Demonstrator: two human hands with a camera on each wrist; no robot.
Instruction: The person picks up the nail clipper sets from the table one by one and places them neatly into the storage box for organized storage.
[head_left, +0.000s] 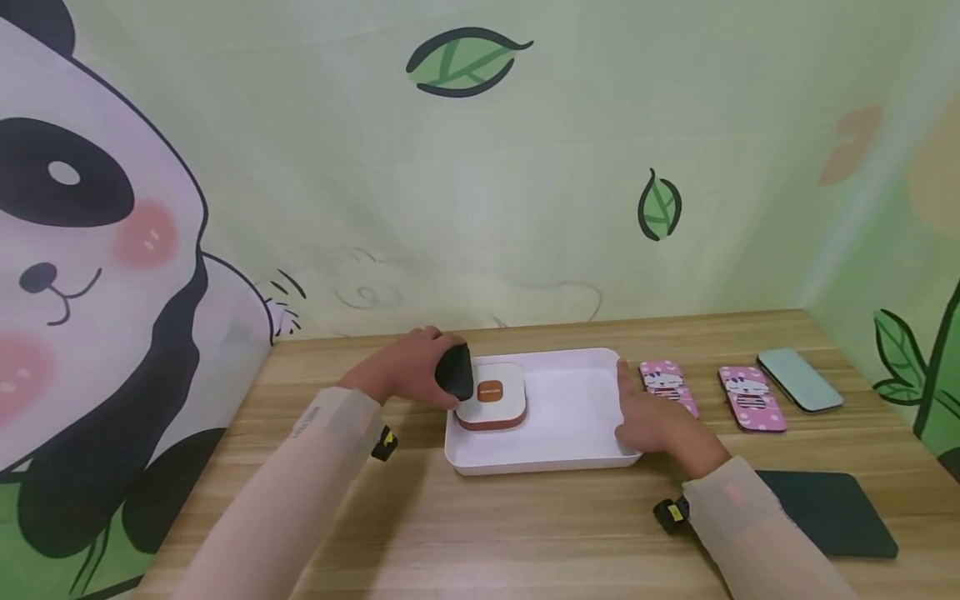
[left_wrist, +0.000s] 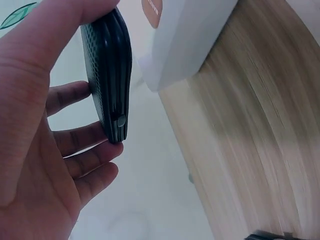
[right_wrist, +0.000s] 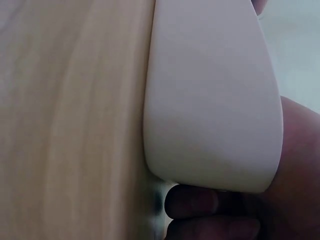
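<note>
My left hand [head_left: 405, 367] pinches a black zip case [head_left: 455, 375] on edge at the tray's left end. In the left wrist view, the thumb is on one side of the case [left_wrist: 107, 65] and the fingertips on the other; its zip runs along the narrow side. A white rectangular tray [head_left: 577, 417] lies on the table. In its left half sits a rounded white-and-brown box [head_left: 512, 392] with an orange label, partly overlapped by the case. At the tray's right end, my right hand [head_left: 656, 421] grips the rim, fingers bent against the outer wall [right_wrist: 210, 100].
Right of the tray lie two pink cartoon-printed cases [head_left: 667, 383], [head_left: 752, 400], and a pale rounded slab [head_left: 800, 380]. A dark flat rectangular pad [head_left: 836, 512] is nearer, partly behind the right forearm. A printed fabric backdrop [head_left: 525, 208] rises behind the wooden table [head_left: 480, 533].
</note>
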